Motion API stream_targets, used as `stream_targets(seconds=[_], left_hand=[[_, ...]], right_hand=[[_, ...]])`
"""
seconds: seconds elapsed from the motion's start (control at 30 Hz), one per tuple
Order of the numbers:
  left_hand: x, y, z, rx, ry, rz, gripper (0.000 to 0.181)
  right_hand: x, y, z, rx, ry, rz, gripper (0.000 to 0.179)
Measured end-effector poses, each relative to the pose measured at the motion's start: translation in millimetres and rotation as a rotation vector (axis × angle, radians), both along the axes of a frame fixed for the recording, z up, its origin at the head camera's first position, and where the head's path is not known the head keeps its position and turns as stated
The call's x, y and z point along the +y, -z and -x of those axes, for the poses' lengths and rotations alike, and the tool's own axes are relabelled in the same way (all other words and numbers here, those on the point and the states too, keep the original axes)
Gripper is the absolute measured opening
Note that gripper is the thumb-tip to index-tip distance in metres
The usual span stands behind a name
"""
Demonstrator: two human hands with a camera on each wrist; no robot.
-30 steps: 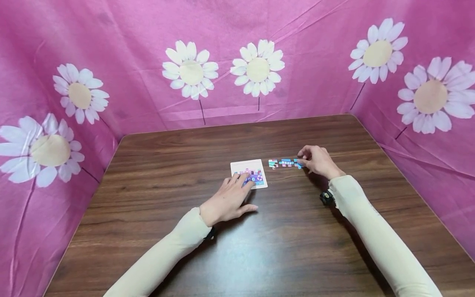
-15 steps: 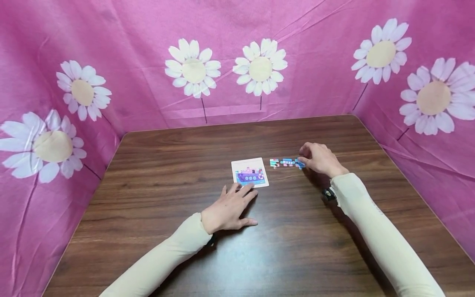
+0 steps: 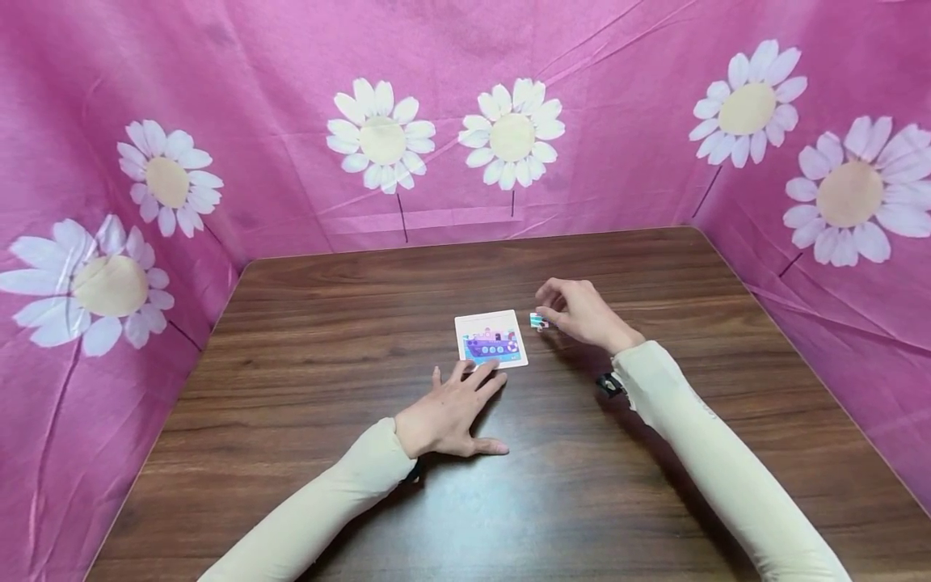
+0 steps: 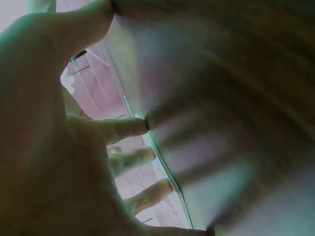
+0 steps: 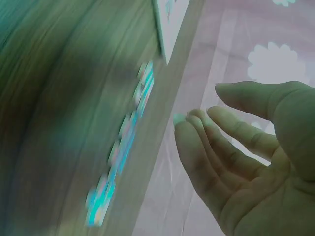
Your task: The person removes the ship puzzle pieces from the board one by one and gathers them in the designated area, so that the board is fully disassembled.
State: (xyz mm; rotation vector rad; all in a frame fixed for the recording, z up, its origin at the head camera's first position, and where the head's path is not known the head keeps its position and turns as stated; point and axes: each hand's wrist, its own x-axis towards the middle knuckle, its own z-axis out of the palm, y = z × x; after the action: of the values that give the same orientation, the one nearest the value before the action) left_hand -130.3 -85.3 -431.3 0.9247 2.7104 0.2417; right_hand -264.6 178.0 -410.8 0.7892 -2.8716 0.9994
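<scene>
The left hand [image 3: 452, 412], grasping nothing, is spreading its fingers at the near edge of a square white card [image 3: 490, 343], whose printed purple ship is stretching left to right. Right of it, the right hand [image 3: 584, 315], loosely bent and holding nothing, is hovering by multicoloured jigsaw pieces [image 5: 125, 141] running in a left-to-right row.

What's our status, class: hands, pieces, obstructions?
Left hand at near edge of picture card. Right hand empty, by puzzle pieces. Blocks most from head view.
</scene>
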Motion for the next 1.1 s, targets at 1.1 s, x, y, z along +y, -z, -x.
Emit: stream_targets(seconds=[1.1], left_hand=[[0.9, 0.9, 0.0, -0.004, -0.030, 0.056, 0.102]], right_hand=[[-80, 22.4, 0.5, -0.110, -0.173, -0.077, 0.018]])
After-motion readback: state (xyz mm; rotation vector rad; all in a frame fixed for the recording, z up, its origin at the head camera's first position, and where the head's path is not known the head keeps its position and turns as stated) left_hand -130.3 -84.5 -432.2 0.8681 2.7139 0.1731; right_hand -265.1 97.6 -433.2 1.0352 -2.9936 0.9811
